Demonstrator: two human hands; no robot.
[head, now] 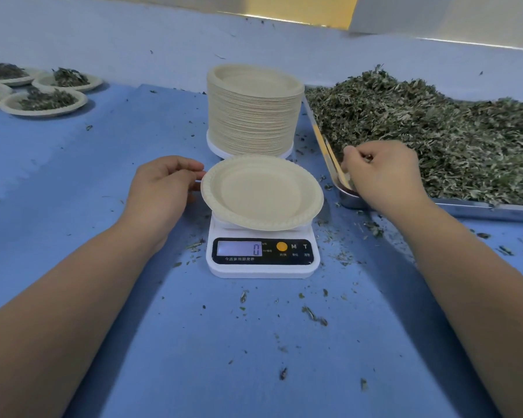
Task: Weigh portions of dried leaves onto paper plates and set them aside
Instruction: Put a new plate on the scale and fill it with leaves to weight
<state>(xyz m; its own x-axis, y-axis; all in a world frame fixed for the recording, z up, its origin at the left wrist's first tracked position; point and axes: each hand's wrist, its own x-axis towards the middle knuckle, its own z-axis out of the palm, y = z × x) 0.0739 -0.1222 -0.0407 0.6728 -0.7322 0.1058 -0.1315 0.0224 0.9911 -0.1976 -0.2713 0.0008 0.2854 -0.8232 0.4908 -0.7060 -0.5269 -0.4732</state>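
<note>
An empty paper plate point(261, 193) sits on the white digital scale point(261, 256), whose display reads 0. My left hand point(162, 188) holds the plate's left rim with thumb and fingers. My right hand point(381, 173) reaches into the near-left corner of the metal tray point(477, 208), fingers curled around a pinch of dried leaves point(435, 131). The leaves lie heaped across the tray at the right.
A tall stack of paper plates point(254, 113) stands just behind the scale. Several filled plates point(43, 101) lie at the far left. Leaf crumbs are scattered over the blue table cover point(103, 176). A wall runs along the back.
</note>
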